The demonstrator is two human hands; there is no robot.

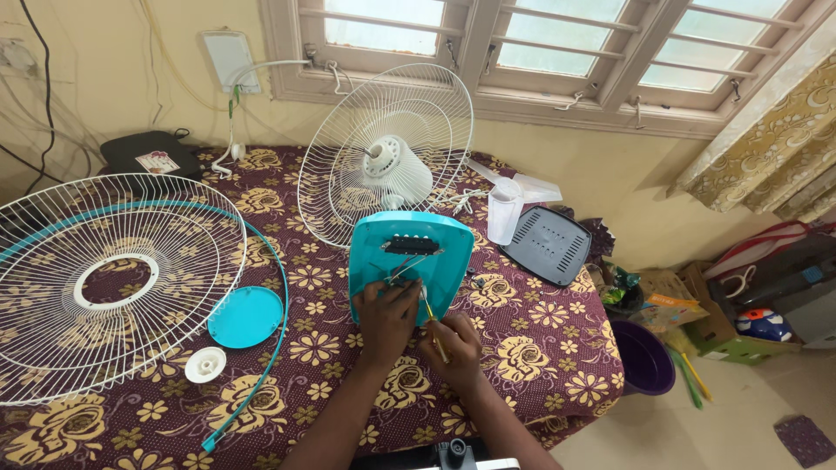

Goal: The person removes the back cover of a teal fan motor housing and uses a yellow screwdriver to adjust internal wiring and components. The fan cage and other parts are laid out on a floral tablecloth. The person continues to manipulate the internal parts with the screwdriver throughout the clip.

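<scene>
A turquoise fan base (409, 257) lies on the table with thin wires coming out of a dark slot near its top. My left hand (386, 318) rests on the lower part of the base and pinches the wires. My right hand (455, 348) is beside it and grips a yellow-handled screwdriver (433, 326), its tip pointing toward the wires. Behind the base stands the rear fan grille with the white motor (396, 161).
A front wire grille (104, 278) with a turquoise rim lies at the left. A turquoise round cap (246, 317) and a white knob (205, 364) sit beside it. A grey vented cover (549, 244) and white fan blade (514, 196) lie at the right; a purple bucket (644, 357) stands on the floor.
</scene>
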